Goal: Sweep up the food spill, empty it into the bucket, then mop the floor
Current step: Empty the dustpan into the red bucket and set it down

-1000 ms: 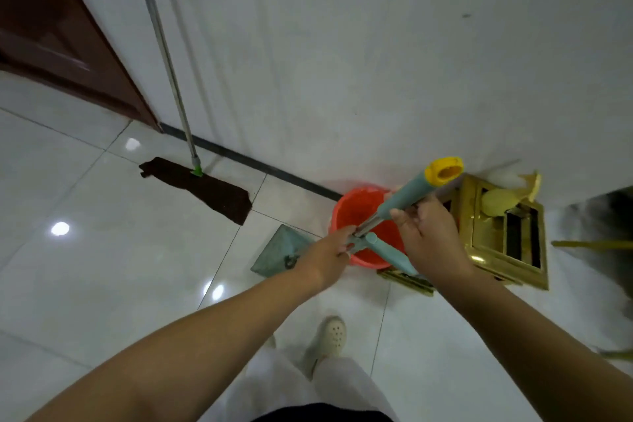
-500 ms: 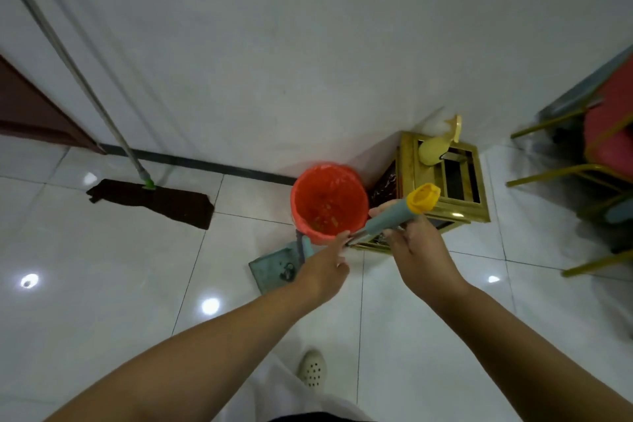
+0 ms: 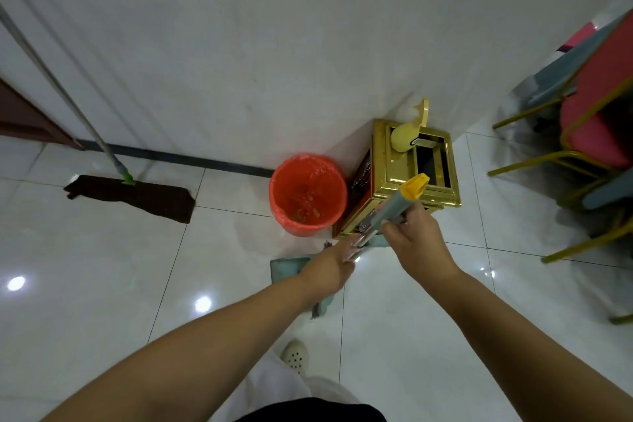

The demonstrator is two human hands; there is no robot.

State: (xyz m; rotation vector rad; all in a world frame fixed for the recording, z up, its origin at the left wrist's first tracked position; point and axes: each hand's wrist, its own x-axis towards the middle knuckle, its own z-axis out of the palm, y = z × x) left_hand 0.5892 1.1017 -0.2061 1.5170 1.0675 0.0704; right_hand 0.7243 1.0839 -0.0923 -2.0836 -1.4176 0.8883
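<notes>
Head view, looking down over both forearms at a white tiled floor (image 3: 102,284). Right hand (image 3: 416,243) wrapped around a grey-green handle (image 3: 390,211) with a yellow cap (image 3: 415,186), gripping just below that cap. Left hand (image 3: 334,264) lower and to the left, fingers at the metal part of the same shaft (whether curled round it or only touching, cannot tell: too blurred). Beneath the left hand, partly hidden by it, a teal dustpan (image 3: 284,267) on the floor. Just beyond the left hand, against the wall, an orange bucket (image 3: 308,193) with yellowish scraps of food inside. Right beside the bucket, beyond the right hand, a gold stand (image 3: 421,181) with a pale yellow object (image 3: 404,139) on top. Far to the left of the hands, a mop (image 3: 132,195) with a dark flat head on the floor and its pole leaning on the wall. To the right, red chairs (image 3: 596,116) with gold legs. Below the arms, a pale shoe (image 3: 294,355).
</notes>
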